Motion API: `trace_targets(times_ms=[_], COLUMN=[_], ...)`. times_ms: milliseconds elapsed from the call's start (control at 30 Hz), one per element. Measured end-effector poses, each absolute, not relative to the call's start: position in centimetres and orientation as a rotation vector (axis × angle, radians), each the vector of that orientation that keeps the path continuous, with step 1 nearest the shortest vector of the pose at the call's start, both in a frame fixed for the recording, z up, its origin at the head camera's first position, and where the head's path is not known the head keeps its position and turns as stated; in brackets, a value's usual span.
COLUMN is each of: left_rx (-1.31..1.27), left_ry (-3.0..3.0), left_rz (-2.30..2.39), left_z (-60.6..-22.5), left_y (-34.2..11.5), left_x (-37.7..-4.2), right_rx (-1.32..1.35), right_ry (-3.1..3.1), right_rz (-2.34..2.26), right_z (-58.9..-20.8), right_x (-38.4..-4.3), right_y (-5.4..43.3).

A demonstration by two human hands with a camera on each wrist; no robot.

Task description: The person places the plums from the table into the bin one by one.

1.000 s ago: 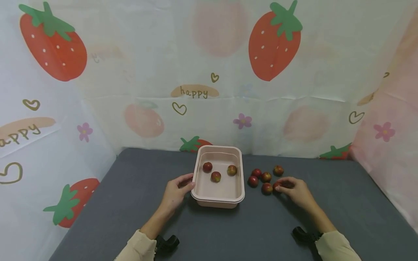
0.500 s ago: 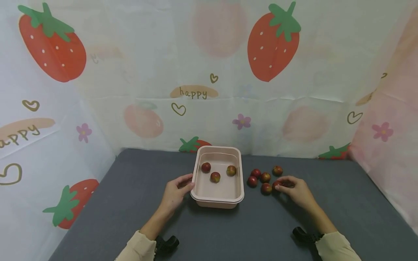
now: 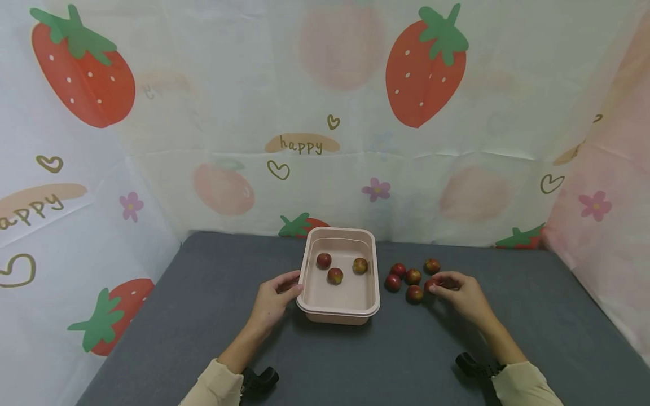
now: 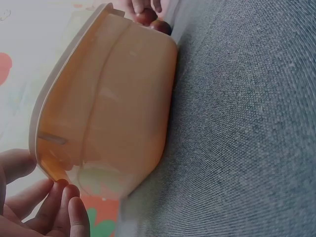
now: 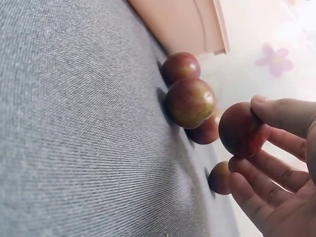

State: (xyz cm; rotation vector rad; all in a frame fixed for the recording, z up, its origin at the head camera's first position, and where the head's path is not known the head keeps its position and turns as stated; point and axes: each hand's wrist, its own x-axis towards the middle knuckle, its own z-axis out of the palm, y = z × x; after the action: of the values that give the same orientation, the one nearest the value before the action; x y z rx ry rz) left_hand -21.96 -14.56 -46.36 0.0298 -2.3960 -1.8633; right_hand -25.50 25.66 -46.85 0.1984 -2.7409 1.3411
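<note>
In the head view, the box (image 3: 339, 301) at 6 o'clock is of pale pink-beige. Inside it, one fruit (image 3: 323, 260), at 10 o'clock, is dark red; another fruit (image 3: 360, 265), at 3 o'clock, mixes red and yellow-green. In the right wrist view, the fruit (image 5: 242, 129) at 3 o'clock is of deep red. The tablecloth (image 3: 325, 366) is dark grey with a fine ribbed pattern. The off-white backdrop (image 3: 228, 73) carries red, green-topped strawberries (image 3: 83, 82) with white dots at 10 and 1 o'clock, and a pinkish-purple flower (image 3: 376, 190) between 2 and 3 o'clock. The sleeves (image 3: 215, 383) are cream.
</note>
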Motion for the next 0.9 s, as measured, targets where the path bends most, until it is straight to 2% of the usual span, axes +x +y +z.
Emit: trace_targets(times_ms=[900], left_rx=[0.028], left_ry=[-2.411], left_rz=[-1.85], left_z=[-46.2], left_y=[-14.6], left_x=[-21.9], right_rx=[0.271], right_ry=[-2.727], right_rz=[1.278], right_z=[-44.1], right_x=[-25.6], right_y=[25.3])
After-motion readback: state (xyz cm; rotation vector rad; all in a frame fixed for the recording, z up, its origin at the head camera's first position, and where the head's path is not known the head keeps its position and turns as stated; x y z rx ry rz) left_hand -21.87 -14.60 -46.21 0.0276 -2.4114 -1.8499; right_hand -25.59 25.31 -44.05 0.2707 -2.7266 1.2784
